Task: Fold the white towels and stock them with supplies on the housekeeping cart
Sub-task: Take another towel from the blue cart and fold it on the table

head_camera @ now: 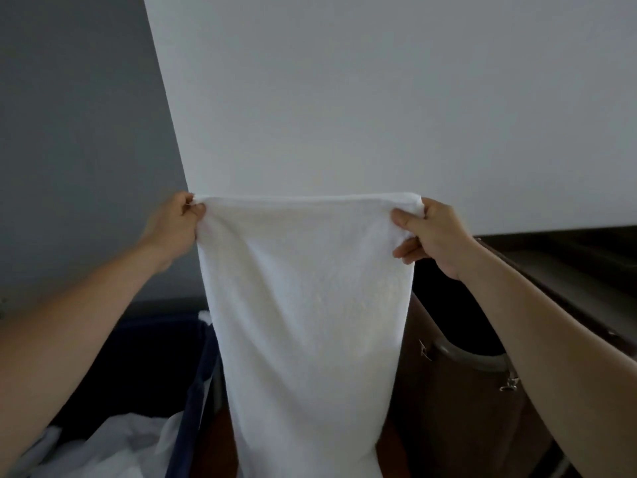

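The lower end of the white towel (310,322) is cut off by the near edge, so its full length cannot be told. Most fingers of the left hand (175,225) and the right hand (431,236) are hidden behind the towel's upper corners. On the left, the blue bin (193,391) is partly covered by the towel and a forearm, and the crumpled white linen (113,443) in it is cut by the near edge. On the right, the dark container (458,391) is partly hidden by the other forearm; what it is cannot be told.

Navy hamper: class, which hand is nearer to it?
Left. The left hand pinches the white towel above the hamper; the right hand pinches its opposite corner, farther away.
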`<state>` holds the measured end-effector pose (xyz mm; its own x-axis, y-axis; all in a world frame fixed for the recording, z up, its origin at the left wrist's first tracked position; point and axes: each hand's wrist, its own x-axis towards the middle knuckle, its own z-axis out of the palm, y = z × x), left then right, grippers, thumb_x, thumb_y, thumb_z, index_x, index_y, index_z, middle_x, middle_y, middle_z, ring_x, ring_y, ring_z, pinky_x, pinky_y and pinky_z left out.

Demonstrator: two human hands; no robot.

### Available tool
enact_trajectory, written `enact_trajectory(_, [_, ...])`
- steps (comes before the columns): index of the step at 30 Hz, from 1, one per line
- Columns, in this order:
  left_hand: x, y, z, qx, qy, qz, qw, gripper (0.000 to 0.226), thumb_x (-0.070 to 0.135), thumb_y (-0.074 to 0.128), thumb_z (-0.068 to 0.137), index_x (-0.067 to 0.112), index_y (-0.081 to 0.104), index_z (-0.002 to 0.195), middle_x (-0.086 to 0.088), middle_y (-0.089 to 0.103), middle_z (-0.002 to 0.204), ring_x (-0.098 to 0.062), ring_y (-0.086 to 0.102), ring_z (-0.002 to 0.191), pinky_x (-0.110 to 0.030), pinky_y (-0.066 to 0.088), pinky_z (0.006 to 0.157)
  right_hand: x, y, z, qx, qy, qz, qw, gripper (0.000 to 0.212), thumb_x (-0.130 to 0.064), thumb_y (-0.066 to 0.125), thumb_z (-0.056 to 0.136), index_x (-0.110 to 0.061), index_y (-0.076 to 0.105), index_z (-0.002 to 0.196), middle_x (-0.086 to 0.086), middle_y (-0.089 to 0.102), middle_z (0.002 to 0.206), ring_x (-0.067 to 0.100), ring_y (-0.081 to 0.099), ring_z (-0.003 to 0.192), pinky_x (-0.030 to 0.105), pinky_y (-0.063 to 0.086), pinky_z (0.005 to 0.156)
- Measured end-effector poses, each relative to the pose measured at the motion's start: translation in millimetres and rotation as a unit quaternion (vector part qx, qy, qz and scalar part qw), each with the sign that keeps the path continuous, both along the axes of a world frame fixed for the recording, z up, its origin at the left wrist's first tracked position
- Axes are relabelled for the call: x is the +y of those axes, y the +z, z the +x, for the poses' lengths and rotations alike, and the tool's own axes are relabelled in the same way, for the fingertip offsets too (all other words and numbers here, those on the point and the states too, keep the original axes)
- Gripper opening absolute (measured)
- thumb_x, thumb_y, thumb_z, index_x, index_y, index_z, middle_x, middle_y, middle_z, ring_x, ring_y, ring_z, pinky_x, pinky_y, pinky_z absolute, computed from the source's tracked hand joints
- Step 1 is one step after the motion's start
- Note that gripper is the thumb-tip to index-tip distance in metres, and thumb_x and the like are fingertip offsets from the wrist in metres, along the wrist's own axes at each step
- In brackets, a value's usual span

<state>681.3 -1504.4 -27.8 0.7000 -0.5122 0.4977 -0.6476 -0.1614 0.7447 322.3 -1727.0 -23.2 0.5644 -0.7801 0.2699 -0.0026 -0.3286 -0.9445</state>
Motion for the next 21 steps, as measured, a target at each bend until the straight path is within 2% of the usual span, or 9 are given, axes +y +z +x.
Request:
enact_trajectory(2, [-16, 0, -1, 0.063, 0.012, -0.012, 0.998, 0.029, 0.029, 0.049, 0.103, 0.01, 0.053, 0.125, -0.008, 0.055, 0.102, -0.022, 0.055, 0.078, -0.035, 0.053, 0.052, -8, -3, 7, -0.01, -0.01, -0.003, 1.0, 0.021, -0.028, 0.069, 0.094, -0.016, 0.062, 0.11, 0.011, 0.073, 0.094, 0.034, 0.074, 0.067, 0.035, 0.057, 0.057])
enact_trajectory(4, [-33, 6, -3, 0.12, 0.017, -0.046, 0.992, 0.032, 0.025, 0.05, 0.103, 0.009, 0.05, 0.131, -0.009, 0.047, 0.111, -0.022, 0.051, 0.084, -0.031, 0.056, 0.047, -17, -3, 14, -0.028, -0.018, 0.004, 0.999, 0.023, -0.025, 0.067, 0.096, -0.012, 0.059, 0.113, 0.014, 0.07, 0.103, 0.033, 0.074, 0.069, 0.039, 0.06, 0.061])
enact_trajectory(6, [-48, 18, -7, 0.14, 0.031, -0.088, 0.986, 0.031, 0.021, 0.051, 0.103, 0.011, 0.05, 0.132, -0.007, 0.044, 0.116, -0.019, 0.051, 0.086, -0.028, 0.057, 0.045, -26, 4, 22, -0.042, -0.027, 0.001, 0.999, 0.018, -0.023, 0.065, 0.097, -0.013, 0.058, 0.111, 0.014, 0.068, 0.106, 0.03, 0.074, 0.07, 0.041, 0.062, 0.066])
enact_trajectory(9, [-61, 44, -11, 0.113, 0.063, -0.137, 0.982, 0.033, 0.025, 0.051, 0.102, 0.013, 0.05, 0.133, -0.002, 0.044, 0.12, -0.01, 0.053, 0.087, -0.027, 0.058, 0.051, -38, 21, 29, -0.08, -0.031, -0.001, 0.996, 0.007, -0.019, 0.064, 0.097, -0.018, 0.059, 0.101, 0.009, 0.067, 0.1, 0.025, 0.072, 0.068, 0.045, 0.062, 0.076])
enact_trajectory(12, [-61, 70, -15, 0.088, 0.062, -0.169, 0.98, 0.035, 0.028, 0.049, 0.1, 0.015, 0.049, 0.134, -0.001, 0.046, 0.123, -0.017, 0.054, 0.101, -0.032, 0.06, 0.062, -45, 36, 30, -0.121, -0.027, -0.007, 0.992, 0.009, -0.018, 0.065, 0.096, -0.023, 0.058, 0.092, 0.003, 0.068, 0.092, 0.019, 0.072, 0.065, 0.043, 0.061, 0.078])
enact_trajectory(14, [-55, 79, -19, 0.078, 0.056, -0.187, 0.978, 0.032, 0.028, 0.049, 0.099, 0.016, 0.049, 0.129, -0.001, 0.047, 0.119, -0.018, 0.053, 0.101, -0.033, 0.06, 0.064, -45, 41, 27, -0.138, -0.019, -0.019, 0.99, 0.01, -0.018, 0.065, 0.096, -0.023, 0.058, 0.09, 0.003, 0.068, 0.089, 0.018, 0.072, 0.065, 0.04, 0.061, 0.077])
enact_trajectory(17, [-34, 78, -29, 0.066, 0.015, -0.211, 0.975, 0.02, 0.026, 0.051, 0.096, 0.022, 0.05, 0.116, 0.004, 0.048, 0.104, -0.012, 0.052, 0.088, -0.029, 0.06, 0.06, -40, 39, 19, -0.144, -0.009, -0.029, 0.989, 0.011, -0.017, 0.066, 0.094, -0.023, 0.059, 0.09, 0.002, 0.069, 0.088, 0.02, 0.074, 0.067, 0.04, 0.062, 0.076])
enact_trajectory(20, [-8, 63, -45, 0.065, -0.024, -0.217, 0.974, 0.004, 0.023, 0.053, 0.095, 0.024, 0.053, 0.098, 0.005, 0.049, 0.094, -0.009, 0.055, 0.081, -0.032, 0.061, 0.064, -30, 27, 7, -0.137, 0.003, -0.03, 0.99, 0.01, -0.016, 0.067, 0.094, -0.023, 0.061, 0.092, 0.001, 0.07, 0.088, 0.023, 0.075, 0.071, 0.044, 0.061, 0.08])
enact_trajectory(21, [2, 56, -52, 0.068, -0.033, -0.214, 0.974, 0.007, 0.021, 0.053, 0.095, 0.028, 0.054, 0.095, 0.005, 0.05, 0.094, -0.01, 0.057, 0.083, -0.032, 0.062, 0.066, -25, 21, 2, -0.134, 0.007, -0.025, 0.991, 0.01, -0.016, 0.067, 0.094, -0.023, 0.062, 0.093, 0.001, 0.071, 0.089, 0.024, 0.075, 0.073, 0.044, 0.061, 0.082])
